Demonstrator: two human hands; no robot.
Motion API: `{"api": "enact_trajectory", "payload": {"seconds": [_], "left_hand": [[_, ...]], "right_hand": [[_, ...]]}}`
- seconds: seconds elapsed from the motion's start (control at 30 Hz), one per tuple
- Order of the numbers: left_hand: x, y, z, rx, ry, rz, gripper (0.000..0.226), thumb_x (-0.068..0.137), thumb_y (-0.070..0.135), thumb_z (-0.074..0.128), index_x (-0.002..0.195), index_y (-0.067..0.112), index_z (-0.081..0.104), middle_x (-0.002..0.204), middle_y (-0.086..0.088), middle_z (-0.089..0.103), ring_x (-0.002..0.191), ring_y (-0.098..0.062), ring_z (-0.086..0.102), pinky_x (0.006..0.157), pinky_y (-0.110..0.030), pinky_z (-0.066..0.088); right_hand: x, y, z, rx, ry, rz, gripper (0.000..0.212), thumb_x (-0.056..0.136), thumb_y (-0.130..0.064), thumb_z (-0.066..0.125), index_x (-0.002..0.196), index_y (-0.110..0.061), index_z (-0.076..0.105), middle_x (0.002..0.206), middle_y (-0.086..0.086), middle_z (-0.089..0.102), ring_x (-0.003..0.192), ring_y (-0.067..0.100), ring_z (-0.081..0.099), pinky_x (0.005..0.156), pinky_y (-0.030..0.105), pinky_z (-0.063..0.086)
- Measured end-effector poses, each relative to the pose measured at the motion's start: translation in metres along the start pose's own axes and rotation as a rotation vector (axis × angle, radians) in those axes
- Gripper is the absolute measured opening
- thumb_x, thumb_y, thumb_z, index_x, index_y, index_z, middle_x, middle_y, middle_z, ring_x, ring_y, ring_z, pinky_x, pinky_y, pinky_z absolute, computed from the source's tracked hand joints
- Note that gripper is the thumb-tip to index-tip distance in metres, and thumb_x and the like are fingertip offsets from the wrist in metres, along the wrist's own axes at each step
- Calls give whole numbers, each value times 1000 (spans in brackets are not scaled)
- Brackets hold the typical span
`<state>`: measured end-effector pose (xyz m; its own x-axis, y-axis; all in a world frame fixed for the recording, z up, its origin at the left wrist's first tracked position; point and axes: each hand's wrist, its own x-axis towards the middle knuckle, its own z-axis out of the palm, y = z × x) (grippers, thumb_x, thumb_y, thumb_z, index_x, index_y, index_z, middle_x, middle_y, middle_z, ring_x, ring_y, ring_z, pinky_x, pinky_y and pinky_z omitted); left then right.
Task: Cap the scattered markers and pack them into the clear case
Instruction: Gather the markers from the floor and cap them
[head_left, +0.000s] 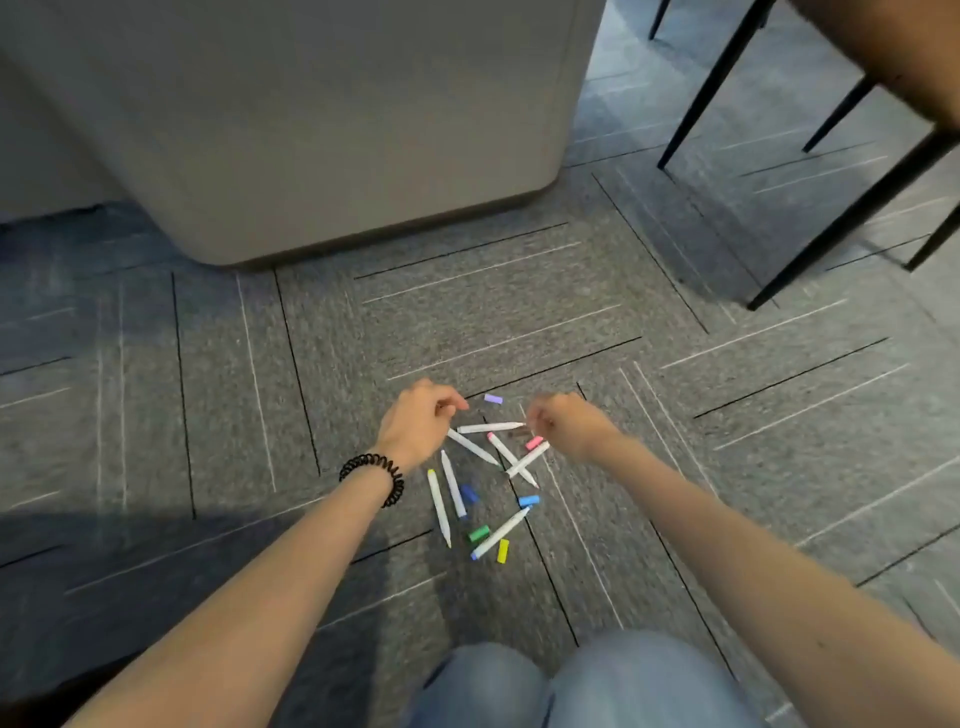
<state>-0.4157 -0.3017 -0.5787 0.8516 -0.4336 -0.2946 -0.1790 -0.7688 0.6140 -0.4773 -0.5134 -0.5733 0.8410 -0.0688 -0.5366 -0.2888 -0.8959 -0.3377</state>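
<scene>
At the bottom edge two knees in light blue jeans (571, 686) come into view, and both forearms reach forward from them over a grey carpet (208, 415) with thin black and white lines; the left wrist wears a black coil band (371, 478); the markers (453, 491) lie scattered on the carpet just ahead of the knees, between the two forearms, their white barrels pointing in different directions, two of them crossing each other; loose caps lie among them: a yellow cap (503, 551) and a green cap (479, 533) nearest, then a dark blue cap (468, 493) and a light blue cap (529, 501), a pink cap (534, 443) beside the crossed pair, and a purple cap (493, 399) farthest, between the two hands; the left hand (421, 426) hovers at the far left edge of the pile with fingers curled, and I cannot tell if it holds something; the right hand (563, 421) is at the far right edge, blurred, fingers curled, and whether it grips anything I cannot tell either; the carpet spreads wide to the left and right of the pile; beyond the hands stands a big grey block (311, 130) with a rounded corner, its lower edge well apart from the pile; at the far right black legs (852, 221) stand on the carpet under a brown top (909, 47)
</scene>
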Motion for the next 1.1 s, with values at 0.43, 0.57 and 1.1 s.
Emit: {"api": "enact_trajectory", "payload": {"seconds": [0.43,0.57,1.1], "left_hand": [[64,-71,143,210,-53,330,22,94,18,59,112,27,67,114,5,55,113,-16,45,96,-32,39],[69,-69,161,263,-30,404,25,91,23,63,116,28,66,118,7,54,117,-15,42,98,-33,35],[66,-74,160,280,138,392,14,91,28,60,104,25,63,109,13,55,108,-9,43,97,-26,28]], "right_hand": [[79,68,99,-226,220,-88,15,94,-16,55,104,-16,65,117,2,59,94,24,63,72,32,47],[85,72,109,-267,256,-122,16,92,-17,60,107,-17,67,118,0,57,93,22,64,70,29,45],[83,97,128,-8,444,-154,7,86,-16,67,92,-16,64,97,-8,60,81,8,60,77,28,57]]}}
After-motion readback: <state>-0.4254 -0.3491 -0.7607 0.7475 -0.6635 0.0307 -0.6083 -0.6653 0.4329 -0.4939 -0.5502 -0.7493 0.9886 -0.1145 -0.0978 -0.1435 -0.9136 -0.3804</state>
